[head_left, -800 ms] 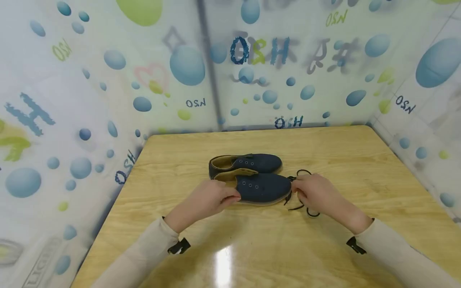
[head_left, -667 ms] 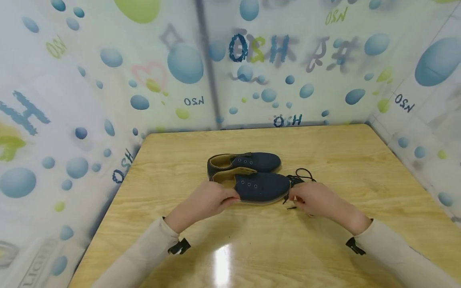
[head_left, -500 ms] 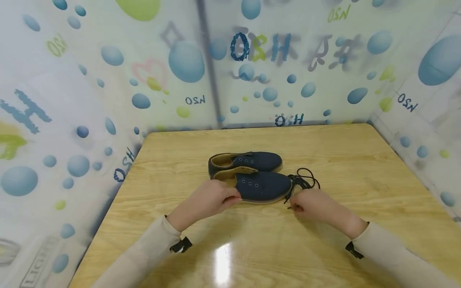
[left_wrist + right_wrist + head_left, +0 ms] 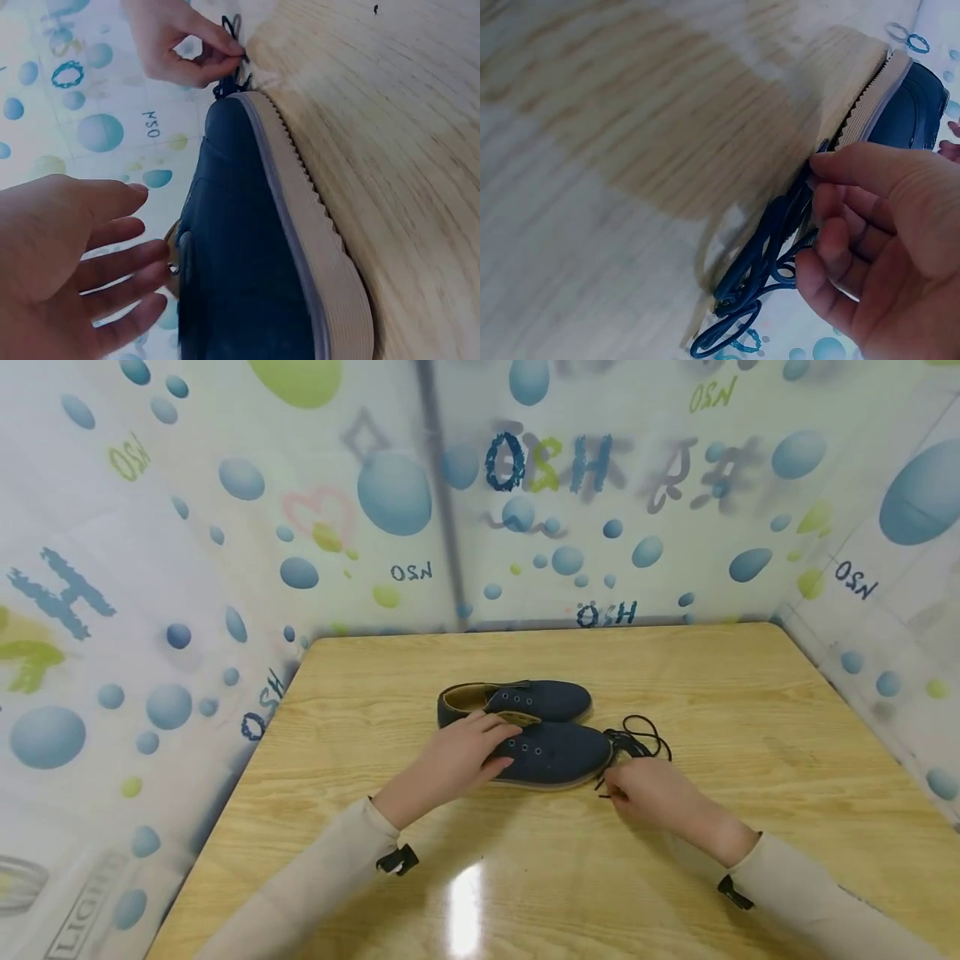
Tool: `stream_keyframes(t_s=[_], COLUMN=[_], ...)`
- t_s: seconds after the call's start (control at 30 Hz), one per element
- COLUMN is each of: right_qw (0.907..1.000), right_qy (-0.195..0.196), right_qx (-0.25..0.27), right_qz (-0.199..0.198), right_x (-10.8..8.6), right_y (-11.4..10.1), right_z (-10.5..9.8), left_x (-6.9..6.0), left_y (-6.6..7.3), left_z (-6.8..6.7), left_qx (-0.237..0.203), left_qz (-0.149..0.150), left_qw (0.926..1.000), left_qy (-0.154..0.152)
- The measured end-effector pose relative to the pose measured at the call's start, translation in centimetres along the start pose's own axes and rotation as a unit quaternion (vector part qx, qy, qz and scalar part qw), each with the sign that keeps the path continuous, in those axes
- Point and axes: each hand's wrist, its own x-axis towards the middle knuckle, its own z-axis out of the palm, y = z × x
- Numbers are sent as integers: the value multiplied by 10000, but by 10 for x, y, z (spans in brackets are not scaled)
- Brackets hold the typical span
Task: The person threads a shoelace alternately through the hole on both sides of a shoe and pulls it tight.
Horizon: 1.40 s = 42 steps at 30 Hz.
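A navy lace-up shoe point(image 4: 562, 760) with empty eyelets lies on the table, its toe to the right. Its matching shoe point(image 4: 562, 700) lies just behind it. My left hand point(image 4: 461, 753) hovers at the near shoe's opening, fingers spread and apart from one another; the left wrist view shows nothing in its grasp. Beyond the toe lies a loose bundle of black shoelaces point(image 4: 754, 270). My right hand point(image 4: 654, 789) pinches a shoelace between thumb and forefinger at the bundle's near side, its other fingers loosely curled.
The wood-grain table point(image 4: 360, 693) reaches back to a patterned curtain point(image 4: 525, 560) with blue and green drops. Similar patterned sheets stand at the left and right sides. A bright reflection lies on the table's front part.
My left hand has let go of the near shoe's side and risen to its opening, fingers spreading. My right hand has shifted slightly toward me, uncovering more of the lace bundle.
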Motion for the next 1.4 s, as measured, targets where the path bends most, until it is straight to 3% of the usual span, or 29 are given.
stream_keyframes(t_s=[0.2,0.33,0.47,0.63,0.83,0.93,1.03,1.13,1.4], right_qw=[9998,9995,9969,9884,9720,9715,9741,9759,9795], right_qy=[-39,12,324,875,1592,1559,1243,1077,1527], right_qx=[137,269,600,1130,1719,1769,1751,1662,1229], right_qz=[-117,-182,-394,-511,-170,251,701,911,455], right_x=[-1,-1,3,15,37,48,54,57,55], right_y=[-1,-2,-5,-13,-24,-29,-32,-36,-43], right_z=[-1,-5,-11,-20,-14,-5,2,5,10], left_x=[14,23,28,31,31,32,32,32,31], left_y=[2,5,10,14,16,16,16,16,17], left_z=[10,18,21,23,24,25,27,28,28], left_qx=[-397,-249,-103,-223,-572,-674,-723,-741,-718], left_qz=[-119,-26,50,-52,-186,-189,-194,-216,-332], left_qw=[9972,9966,9970,9966,9946,9940,9935,9935,9940], left_qy=[-629,-789,-759,-789,-841,-844,-860,-836,-751])
